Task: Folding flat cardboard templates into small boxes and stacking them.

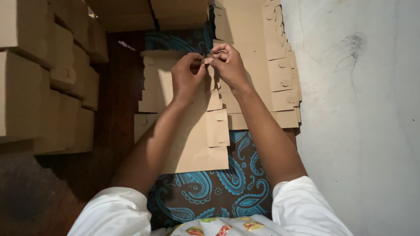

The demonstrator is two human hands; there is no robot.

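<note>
A flat brown die-cut cardboard blank (pixel 197 144) lies on a dark cloth with blue paisley print (pixel 227 183), in front of me. My left hand (pixel 187 76) and my right hand (pixel 228 64) meet over its far end. Both pinch a small cardboard tab (pixel 208 60) between thumb and fingers. My forearms cover much of the blank's middle. White sleeves show at the bottom edge.
A pile of flat cardboard blanks (pixel 267 65) lies to the right, against a pale grey wall (pixel 358 122). Stacks of folded brown cardboard boxes (pixel 48 83) rise on the left and along the top (pixel 127 15). Dark floor (pixel 116 105) runs between them.
</note>
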